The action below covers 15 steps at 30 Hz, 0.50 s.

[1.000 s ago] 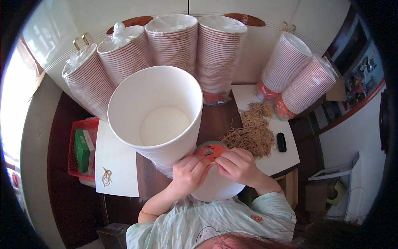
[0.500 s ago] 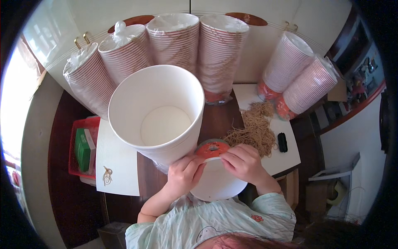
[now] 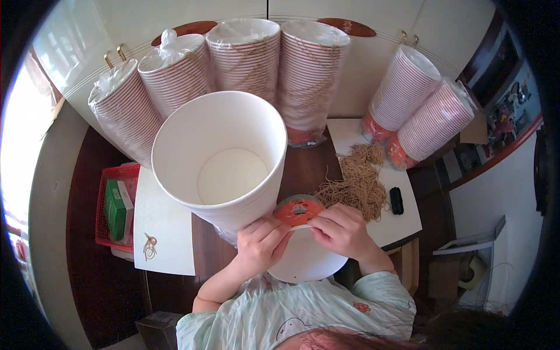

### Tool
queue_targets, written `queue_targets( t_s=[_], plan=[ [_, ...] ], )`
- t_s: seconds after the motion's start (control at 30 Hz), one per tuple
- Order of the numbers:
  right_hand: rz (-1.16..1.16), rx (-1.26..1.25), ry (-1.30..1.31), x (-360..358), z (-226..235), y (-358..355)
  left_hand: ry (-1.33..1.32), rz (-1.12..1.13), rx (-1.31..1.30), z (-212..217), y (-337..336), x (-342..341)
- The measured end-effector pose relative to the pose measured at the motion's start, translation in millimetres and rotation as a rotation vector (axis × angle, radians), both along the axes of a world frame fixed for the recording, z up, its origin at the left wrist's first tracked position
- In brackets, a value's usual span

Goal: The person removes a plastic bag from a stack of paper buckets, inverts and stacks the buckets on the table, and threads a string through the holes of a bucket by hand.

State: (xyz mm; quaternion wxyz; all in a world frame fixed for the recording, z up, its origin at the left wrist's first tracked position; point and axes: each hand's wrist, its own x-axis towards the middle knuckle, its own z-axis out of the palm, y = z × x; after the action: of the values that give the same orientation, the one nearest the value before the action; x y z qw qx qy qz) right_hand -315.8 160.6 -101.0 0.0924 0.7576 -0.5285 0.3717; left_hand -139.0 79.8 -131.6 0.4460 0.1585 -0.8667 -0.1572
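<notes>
an orange-and-white container (image 3: 306, 254) is held in front of the pale green shirt (image 3: 297, 312), its edge pinched by the left hand (image 3: 261, 241) and the right hand (image 3: 340, 232); tan cords (image 3: 357, 184) are heaped near the right hand, and a white bucket (image 3: 219, 134) is placed near the left.

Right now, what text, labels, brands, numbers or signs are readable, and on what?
Nothing readable to quote.
Green box: pale marks, too small to read.
Orange-and-white piece at left hand and right hand: marks, too small.
Right brown oval plate: faint marks, too blurred.
</notes>
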Motion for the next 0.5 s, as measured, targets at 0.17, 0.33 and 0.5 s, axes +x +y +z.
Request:
queue_targets(
  t_s=[0.17,0.33,0.5],
  plan=[
    [0.013,0.014,0.01,-2.0,-2.1,0.8,-0.017,-0.017,-0.024,-0.4,-0.9,1.9],
    [-0.006,0.029,0.004,-2.3,-3.7,1.0,-0.071,0.023,-0.029,9.8,1.3,0.0],
    [0.026,0.069,-0.049,3.3,0.2,-1.2,-0.026,0.015,-0.05,1.4,1.1,-0.9]
  ],
)
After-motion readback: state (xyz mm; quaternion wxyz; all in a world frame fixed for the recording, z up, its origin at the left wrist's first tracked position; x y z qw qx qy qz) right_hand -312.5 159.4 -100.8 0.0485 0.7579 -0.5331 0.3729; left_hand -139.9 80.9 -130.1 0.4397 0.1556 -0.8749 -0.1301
